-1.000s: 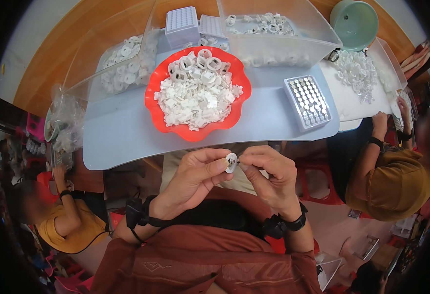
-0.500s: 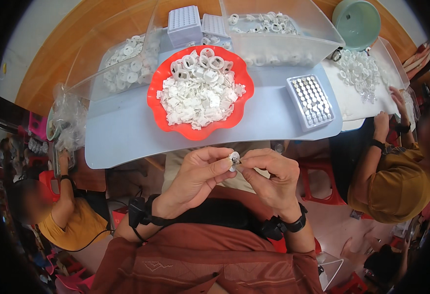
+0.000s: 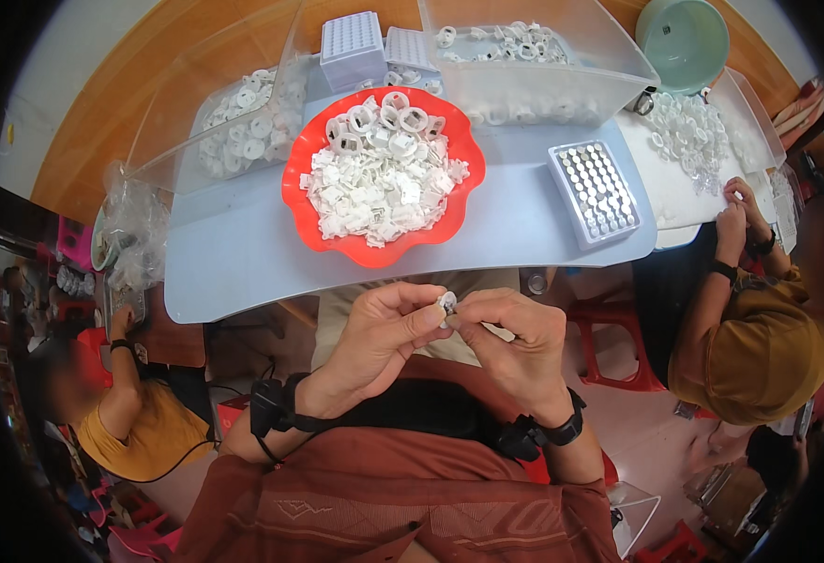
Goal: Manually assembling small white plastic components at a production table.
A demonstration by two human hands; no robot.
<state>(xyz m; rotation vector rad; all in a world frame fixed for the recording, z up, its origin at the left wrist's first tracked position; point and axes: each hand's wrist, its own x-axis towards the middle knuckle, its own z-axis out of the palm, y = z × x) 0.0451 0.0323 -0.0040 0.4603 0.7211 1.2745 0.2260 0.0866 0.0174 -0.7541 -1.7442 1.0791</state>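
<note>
Between thumb and fingers, my left hand [image 3: 379, 333] pinches a small round white plastic part [image 3: 447, 302], held over my lap just in front of the table edge. My right hand [image 3: 520, 333] has its thumb and forefinger pressed together at the part's right side. Whether a separate tiny piece sits in those fingertips is too small to make out. Beyond my hands, a red scalloped bowl [image 3: 313, 230] holds a heap of small flat white plastic pieces [image 3: 374, 202], with several white rings [image 3: 412, 119] on top at the far side.
A white tray [image 3: 569, 211] with rows of shiny round silver pieces stands right on the blue table [image 3: 234, 272]. Clear bins [image 3: 543, 80] of white parts line the back, beside a stacked lavender rack [image 3: 351, 52]. Co-workers sit left and right; a green bucket [image 3: 684, 42] is at far right.
My right fingertips have shifted slightly left and closed in on the white part. The right co-worker's hands have come together, and the left co-worker's hand has moved lower.
</note>
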